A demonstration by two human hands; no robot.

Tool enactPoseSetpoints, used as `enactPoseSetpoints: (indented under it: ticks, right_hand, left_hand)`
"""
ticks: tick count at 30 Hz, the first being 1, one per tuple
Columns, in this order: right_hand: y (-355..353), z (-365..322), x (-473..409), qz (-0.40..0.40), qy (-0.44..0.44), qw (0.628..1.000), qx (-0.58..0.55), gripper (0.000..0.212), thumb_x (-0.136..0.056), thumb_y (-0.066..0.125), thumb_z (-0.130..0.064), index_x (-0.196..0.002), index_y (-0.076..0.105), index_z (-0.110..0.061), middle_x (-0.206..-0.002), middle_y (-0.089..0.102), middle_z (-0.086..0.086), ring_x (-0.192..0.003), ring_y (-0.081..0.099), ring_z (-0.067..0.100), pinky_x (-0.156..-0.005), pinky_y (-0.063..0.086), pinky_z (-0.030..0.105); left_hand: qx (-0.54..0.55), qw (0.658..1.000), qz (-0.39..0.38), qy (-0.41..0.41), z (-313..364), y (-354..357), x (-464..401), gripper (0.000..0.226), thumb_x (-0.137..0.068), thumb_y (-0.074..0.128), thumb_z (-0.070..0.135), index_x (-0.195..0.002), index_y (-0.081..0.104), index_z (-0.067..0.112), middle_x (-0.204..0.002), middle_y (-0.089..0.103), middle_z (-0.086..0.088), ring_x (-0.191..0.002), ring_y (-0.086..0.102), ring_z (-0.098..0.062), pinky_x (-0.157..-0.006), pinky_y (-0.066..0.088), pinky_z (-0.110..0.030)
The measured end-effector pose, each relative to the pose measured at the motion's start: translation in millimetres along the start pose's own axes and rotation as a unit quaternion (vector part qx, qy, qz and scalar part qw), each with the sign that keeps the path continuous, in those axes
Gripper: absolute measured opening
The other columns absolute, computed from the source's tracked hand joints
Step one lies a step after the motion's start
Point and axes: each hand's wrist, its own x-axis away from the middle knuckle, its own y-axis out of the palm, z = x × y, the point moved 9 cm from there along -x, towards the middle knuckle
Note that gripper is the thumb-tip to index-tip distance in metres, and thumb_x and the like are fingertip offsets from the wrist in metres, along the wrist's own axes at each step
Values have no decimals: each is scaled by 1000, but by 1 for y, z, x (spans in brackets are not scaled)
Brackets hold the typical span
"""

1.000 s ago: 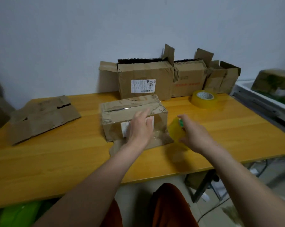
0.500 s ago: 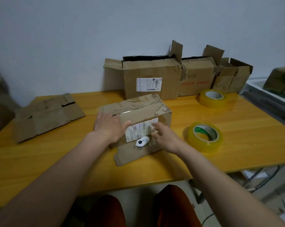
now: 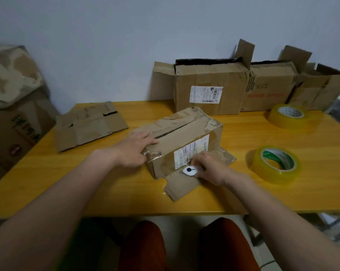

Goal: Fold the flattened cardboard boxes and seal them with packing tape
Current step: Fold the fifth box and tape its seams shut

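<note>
Left hand (image 3: pixel 135 148): lies flat, fingers straight, on the near-left top corner of the cardboard box (image 3: pixel 181 133), thumb down by a torn scrap of old tape; judged to be pinning the box so it will not slide.
Right hand (image 3: pixel 210 169): fingers curled on a small white cutter (image 3: pixel 189 171) with a dark round mark, held against the lower front face of the box; likely fetched to cut tape.
Box: directly under and between both hands, folded up, its top flaps nearly meeting along a dark seam with no fresh tape that I can make out, so sealing seems not yet done.
Loose flap (image 3: pixel 181 187): sticks out flat on the surface (image 3: pixel 106 192) just below the right hand.
Nearer tape roll (image 3: pixel 275 165): just right of the right hand, set within easy reach.
Second tape roll (image 3: pixel 287 116): further right and beyond.
Flattened cardboard (image 3: pixel 87 126): beyond the left hand, to its left, waiting its turn.
Open boxes (image 3: pixel 208 89): well beyond both hands, against the wall.
Hard to tell: cutter blade hidden by the fingers; label print (image 3: pixel 191 153) too blurred to read; far side of the box unseen; box at far left cut off by the frame.
</note>
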Motion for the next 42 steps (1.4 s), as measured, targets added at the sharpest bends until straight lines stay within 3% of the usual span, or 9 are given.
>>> enactPoseSetpoints:
  ticks: [7,14,16,19,22,25,29,33,42]
  right_hand:
    - [-47,87,18,143,198,969,33,26,-93,56,-19,-115,52,-6,-121,42,13,-106,50,32,-89,42,38]
    - [-67,94,22,214,273,924,159,29,-94,50,-14,-120,47,-3,-123,41,18,-110,47,34,-86,44,38]
    - [-71,75,16,225,237,925,193,35,-95,50,-24,-125,48,-5,-128,42,17,-118,42,32,-94,41,37]
    - [-72,28,3,239,105,964,-54,37,-100,44,-27,-131,49,-6,-135,46,13,-126,41,27,-101,34,34]
    - [-70,-29,-11,195,8,939,-282,40,-103,34,-31,-126,55,-5,-127,55,10,-116,50,23,-91,38,33]
    - [-54,-53,-28,151,39,918,-365,48,-103,32,-39,-140,44,-13,-144,45,4,-131,41,19,-109,30,34]
    - [-40,-44,-36,221,69,889,-396,49,-103,28,-38,-140,47,-12,-146,45,3,-135,38,17,-115,27,40]
    - [-32,-39,-29,281,-11,899,-337,41,-103,33,-31,-124,63,-12,-149,40,-2,-140,29,11,-114,19,27]
    - [-29,-37,-35,199,-159,956,-145,63,-79,56,-55,-135,51,-26,-152,33,-8,-147,8,11,-117,9,29]
  left_hand:
    - [-98,991,39,-87,-2,11,13,77,-91,52,26,-152,6,40,-160,9,-13,-146,7,-34,-120,11,-45]
    - [-176,959,164,-151,49,6,16,65,-98,42,50,-149,14,22,-121,50,-19,-110,45,-31,-93,38,-40]
    - [-167,950,225,-141,56,-1,19,72,-93,45,59,-146,25,16,-118,52,-15,-107,45,-28,-91,39,-37]
    - [-128,951,267,-87,61,4,20,69,-86,50,66,-134,44,17,-123,49,-10,-114,41,-26,-101,36,-39]
    - [-18,972,229,-60,43,18,18,81,-82,51,71,-148,25,32,-158,22,-1,-146,13,-25,-121,8,-44]
    - [17,980,196,-40,29,30,17,90,-80,48,75,-150,3,43,-162,-4,5,-149,-9,-18,-117,-5,-40]
    - [18,976,219,-11,26,35,16,95,-80,47,75,-152,-2,38,-162,-7,6,-148,-12,-15,-118,-7,-38]
    - [82,963,254,23,22,35,18,90,-81,60,61,-153,14,32,-160,13,7,-146,0,-14,-120,8,-45]
    - [217,915,334,63,3,32,28,68,-74,69,22,-138,48,18,-137,39,-6,-128,39,-21,-107,38,-47]
